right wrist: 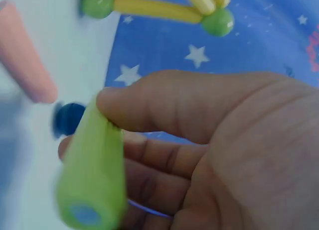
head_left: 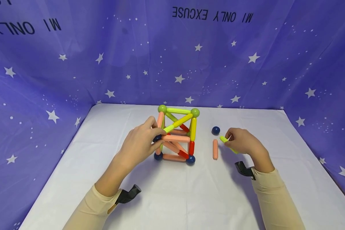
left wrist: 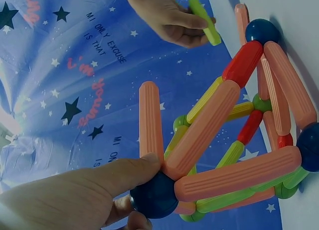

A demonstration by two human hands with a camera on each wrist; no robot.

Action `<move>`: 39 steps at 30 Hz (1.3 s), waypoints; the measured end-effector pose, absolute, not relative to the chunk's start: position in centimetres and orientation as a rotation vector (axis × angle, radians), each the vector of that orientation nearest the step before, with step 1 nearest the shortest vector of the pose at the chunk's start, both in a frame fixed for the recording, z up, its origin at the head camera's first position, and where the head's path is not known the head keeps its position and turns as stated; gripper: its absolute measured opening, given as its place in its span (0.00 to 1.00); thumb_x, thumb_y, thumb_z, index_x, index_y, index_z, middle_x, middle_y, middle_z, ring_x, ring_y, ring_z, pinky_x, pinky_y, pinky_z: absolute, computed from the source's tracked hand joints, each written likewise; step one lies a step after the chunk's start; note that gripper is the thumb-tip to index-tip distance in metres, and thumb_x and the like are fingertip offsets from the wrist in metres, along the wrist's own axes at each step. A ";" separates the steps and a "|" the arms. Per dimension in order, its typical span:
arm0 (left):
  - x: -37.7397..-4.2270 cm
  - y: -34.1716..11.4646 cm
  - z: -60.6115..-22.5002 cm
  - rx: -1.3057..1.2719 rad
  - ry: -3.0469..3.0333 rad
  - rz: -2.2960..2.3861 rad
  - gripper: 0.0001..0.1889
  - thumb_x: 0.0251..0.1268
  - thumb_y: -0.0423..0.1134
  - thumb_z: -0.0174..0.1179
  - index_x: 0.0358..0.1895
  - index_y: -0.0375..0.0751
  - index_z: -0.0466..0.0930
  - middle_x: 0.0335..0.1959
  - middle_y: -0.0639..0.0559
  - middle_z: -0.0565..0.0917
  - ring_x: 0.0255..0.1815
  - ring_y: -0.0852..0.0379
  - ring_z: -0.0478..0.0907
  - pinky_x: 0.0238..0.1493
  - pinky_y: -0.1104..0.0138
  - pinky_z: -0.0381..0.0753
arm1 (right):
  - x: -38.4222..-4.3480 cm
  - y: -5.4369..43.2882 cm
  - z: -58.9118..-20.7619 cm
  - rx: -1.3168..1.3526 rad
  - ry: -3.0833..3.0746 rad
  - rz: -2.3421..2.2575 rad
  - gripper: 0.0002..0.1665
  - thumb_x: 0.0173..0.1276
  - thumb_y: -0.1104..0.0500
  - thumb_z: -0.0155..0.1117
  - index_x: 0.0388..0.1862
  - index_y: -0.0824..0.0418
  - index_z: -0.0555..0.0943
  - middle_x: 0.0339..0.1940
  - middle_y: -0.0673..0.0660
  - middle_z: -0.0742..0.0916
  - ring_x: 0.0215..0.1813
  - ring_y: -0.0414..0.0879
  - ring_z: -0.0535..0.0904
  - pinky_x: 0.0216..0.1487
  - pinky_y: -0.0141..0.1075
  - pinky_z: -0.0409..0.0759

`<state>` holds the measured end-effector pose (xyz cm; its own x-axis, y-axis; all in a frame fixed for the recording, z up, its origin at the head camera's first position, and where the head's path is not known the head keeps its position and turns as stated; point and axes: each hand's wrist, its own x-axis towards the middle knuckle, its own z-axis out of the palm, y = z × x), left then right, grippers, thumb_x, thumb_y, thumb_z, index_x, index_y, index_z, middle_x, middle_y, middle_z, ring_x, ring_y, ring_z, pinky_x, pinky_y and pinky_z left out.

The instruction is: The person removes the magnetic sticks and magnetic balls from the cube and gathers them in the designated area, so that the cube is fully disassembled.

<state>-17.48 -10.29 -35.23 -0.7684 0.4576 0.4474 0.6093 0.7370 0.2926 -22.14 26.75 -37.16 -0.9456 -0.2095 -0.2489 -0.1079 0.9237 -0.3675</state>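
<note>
A frame of ribbed rods and balls stands on the white table, with green balls on top and dark blue balls at the near corners. My left hand (head_left: pixel 142 140) pinches a dark blue ball (left wrist: pixel 154 195) at its near left upper corner. From that ball a salmon rod (head_left: pixel 176 138) runs rightward, its far end free near the red and yellow upright. To the right, my right hand (head_left: pixel 244 140) holds a lime-green rod (right wrist: pixel 94 170) between thumb and fingers, apart from the frame. A loose salmon rod (head_left: pixel 215 149) and a loose dark blue ball (head_left: pixel 216 130) lie between.
The white-covered table (head_left: pixel 166 198) meets a purple-blue star-printed cloth (head_left: pixel 178 57) at its back and sides. Black wrist cameras sit at both sleeves, the left one (head_left: pixel 128 194) low over the table and the right one (head_left: pixel 243 169) below the right hand.
</note>
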 end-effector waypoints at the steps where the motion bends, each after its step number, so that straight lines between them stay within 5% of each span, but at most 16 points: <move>1: -17.4 -10.3 -35.2 -0.825 -2.594 -0.612 0.11 0.55 0.39 0.73 0.43 0.49 0.88 0.35 0.58 0.69 0.22 0.63 0.69 0.19 0.69 0.68 | -22.3 26.9 -37.5 -0.198 2.785 -0.517 0.17 0.63 0.57 0.64 0.46 0.67 0.77 0.35 0.57 0.83 0.34 0.49 0.78 0.34 0.43 0.75; 8: -17.2 -10.1 -35.2 -0.836 -2.597 -0.624 0.10 0.57 0.40 0.72 0.43 0.48 0.88 0.35 0.59 0.69 0.20 0.64 0.69 0.19 0.70 0.68 | -23.3 27.1 -39.9 -0.014 2.643 -0.586 0.20 0.61 0.54 0.68 0.41 0.68 0.75 0.25 0.56 0.82 0.27 0.47 0.79 0.29 0.38 0.75; 25: -17.4 -10.3 -35.1 -0.811 -2.623 -0.611 0.11 0.57 0.40 0.72 0.44 0.50 0.88 0.37 0.58 0.70 0.22 0.62 0.68 0.19 0.69 0.68 | -24.0 26.9 -41.2 0.035 2.580 -0.738 0.21 0.65 0.53 0.66 0.45 0.69 0.76 0.26 0.56 0.84 0.29 0.47 0.79 0.33 0.39 0.76; 39: -17.4 -10.4 -35.2 -0.813 -2.623 -0.618 0.12 0.56 0.41 0.72 0.44 0.50 0.88 0.38 0.58 0.70 0.21 0.63 0.68 0.19 0.69 0.68 | -20.6 21.5 -36.8 -0.393 2.865 -0.869 0.17 0.68 0.53 0.63 0.52 0.58 0.77 0.36 0.52 0.84 0.36 0.46 0.79 0.38 0.41 0.77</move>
